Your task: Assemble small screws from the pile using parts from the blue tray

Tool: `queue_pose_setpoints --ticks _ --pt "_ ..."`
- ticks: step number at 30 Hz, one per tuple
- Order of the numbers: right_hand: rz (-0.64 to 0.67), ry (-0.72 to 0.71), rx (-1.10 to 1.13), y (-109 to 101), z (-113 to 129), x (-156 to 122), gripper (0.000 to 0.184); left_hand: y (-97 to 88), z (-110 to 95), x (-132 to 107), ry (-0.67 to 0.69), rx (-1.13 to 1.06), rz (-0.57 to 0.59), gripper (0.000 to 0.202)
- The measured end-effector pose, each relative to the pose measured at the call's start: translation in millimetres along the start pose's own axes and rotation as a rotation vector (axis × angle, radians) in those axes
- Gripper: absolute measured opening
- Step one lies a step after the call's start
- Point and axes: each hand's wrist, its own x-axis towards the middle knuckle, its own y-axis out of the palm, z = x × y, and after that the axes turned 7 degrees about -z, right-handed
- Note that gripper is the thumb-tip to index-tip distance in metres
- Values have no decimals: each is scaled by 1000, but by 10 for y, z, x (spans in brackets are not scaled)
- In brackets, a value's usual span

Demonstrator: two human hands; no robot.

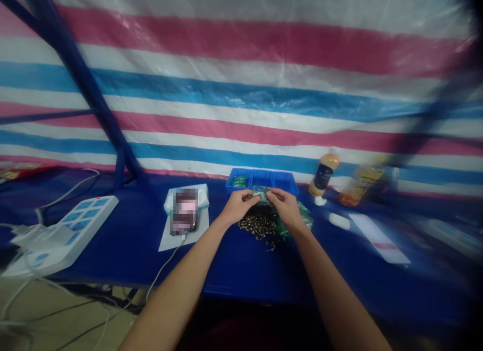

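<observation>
Two bare arms make up all of the body that shows clearly. The left forearm (177, 270) and the right forearm (334, 285) are long and smooth, widening toward the lower edge of the view and narrowing to slim wrists. The left hand (237, 207) and the right hand (287, 209) are slender, with fine fingers, though the nails are too small to make out. Low between the arms, a patch of dark maroon fabric (256, 333) may be clothing, but it is too dim to tell what garment it is.
</observation>
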Motion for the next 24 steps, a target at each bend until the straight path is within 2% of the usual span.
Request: queue_pose_setpoints --ticks 5,9,16,24 --pt "125 27 70 8 -1 -13 37 -5 -21 -2 -23 -54 8 24" --pt "99 19 70 14 1 -17 37 13 -34 -8 -40 -85 14 25" --pt "78 8 41 15 31 -23 36 33 -22 4 -63 -92 -60 29" --pt "81 36 62 51 34 -41 39 99 1 -6 -116 -112 -90 33"
